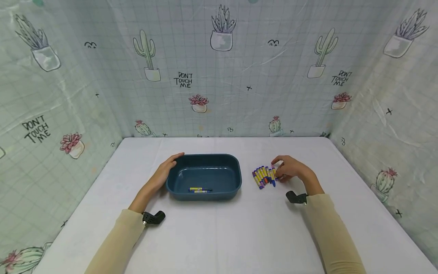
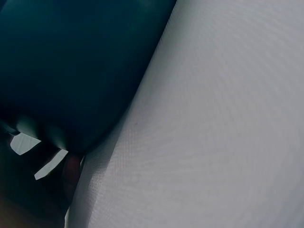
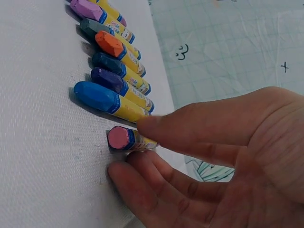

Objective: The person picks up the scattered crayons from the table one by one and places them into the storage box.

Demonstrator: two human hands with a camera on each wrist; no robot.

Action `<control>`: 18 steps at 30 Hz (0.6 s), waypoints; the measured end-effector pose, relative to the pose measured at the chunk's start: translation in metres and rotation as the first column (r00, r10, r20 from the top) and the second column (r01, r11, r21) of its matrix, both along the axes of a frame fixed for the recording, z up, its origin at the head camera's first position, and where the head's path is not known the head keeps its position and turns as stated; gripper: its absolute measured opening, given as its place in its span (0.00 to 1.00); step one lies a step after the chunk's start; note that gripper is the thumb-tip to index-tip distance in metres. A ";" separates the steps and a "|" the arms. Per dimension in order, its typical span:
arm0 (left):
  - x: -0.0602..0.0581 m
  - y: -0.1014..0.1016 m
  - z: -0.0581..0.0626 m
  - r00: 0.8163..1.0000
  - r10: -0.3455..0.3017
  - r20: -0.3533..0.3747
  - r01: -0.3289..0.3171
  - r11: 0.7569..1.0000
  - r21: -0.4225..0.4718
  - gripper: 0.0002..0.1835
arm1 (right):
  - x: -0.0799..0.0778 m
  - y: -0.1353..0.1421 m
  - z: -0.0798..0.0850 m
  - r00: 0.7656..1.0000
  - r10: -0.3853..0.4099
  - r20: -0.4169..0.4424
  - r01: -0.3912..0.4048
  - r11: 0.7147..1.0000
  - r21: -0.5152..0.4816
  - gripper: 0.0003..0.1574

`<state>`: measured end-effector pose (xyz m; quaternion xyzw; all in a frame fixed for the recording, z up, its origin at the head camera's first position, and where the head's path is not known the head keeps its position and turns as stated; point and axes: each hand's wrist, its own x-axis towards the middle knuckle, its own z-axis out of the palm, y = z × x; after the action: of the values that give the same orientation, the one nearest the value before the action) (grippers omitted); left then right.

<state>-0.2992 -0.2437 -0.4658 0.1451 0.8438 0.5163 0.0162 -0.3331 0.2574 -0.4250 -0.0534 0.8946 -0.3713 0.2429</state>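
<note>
Nearest the right wrist's camera is the right hand, and its grip is narrow, with thumb and fingers pinching a pink crayon. In that view, the crayon's pink tip points to 9 o'clock, and its long body runs back toward 3 o'clock. I can't tell if it is on the table or a little bit up. Just above it, near 11 o'clock, is a bright blue crayon, the first in a row of crayons with yellow wraps.

Now from the head view. That row sits at 9 o'clock from the right hand, and most crayons in it slant from 11 to 5 o'clock. Further toward 9 o'clock is a dark blue tray, longer from 9 to 3 o'clock. Two small crayons lie inside, side by side near its 6 o'clock wall, both stretched from 9 to 3. Up by the tray's 10 o'clock corner, the left hand touches the rim and outer side. I can't tell if it really grips. Under everything is a white table, and at 12 o'clock hangs a cactus cloth.
</note>
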 end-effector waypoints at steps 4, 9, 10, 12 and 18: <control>-0.001 0.001 0.000 1.000 -0.003 0.000 0.003 1.000 0.002 0.27 | -0.001 0.000 -0.001 1.000 -0.002 -0.003 0.002 1.000 0.005 0.40; -0.001 0.001 0.000 1.000 -0.007 -0.002 0.007 1.000 0.015 0.27 | -0.001 0.001 0.000 1.000 -0.004 -0.007 0.004 1.000 -0.001 0.42; -0.001 0.001 0.000 1.000 -0.008 -0.003 0.008 1.000 0.017 0.27 | -0.001 0.001 0.000 1.000 -0.008 -0.008 0.008 1.000 -0.003 0.41; 0.000 0.002 0.001 1.000 -0.006 0.003 0.006 1.000 0.018 0.27 | 0.000 0.000 0.001 1.000 -0.004 -0.017 0.004 1.000 0.004 0.40; 0.001 0.003 0.003 1.000 -0.007 0.008 0.007 1.000 0.014 0.27 | 0.003 -0.003 0.003 0.999 0.010 -0.049 -0.008 1.000 0.026 0.40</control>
<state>-0.2986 -0.2409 -0.4628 0.1463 0.8395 0.5229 0.0202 -0.3305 0.2539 -0.4220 -0.0634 0.9048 -0.3571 0.2231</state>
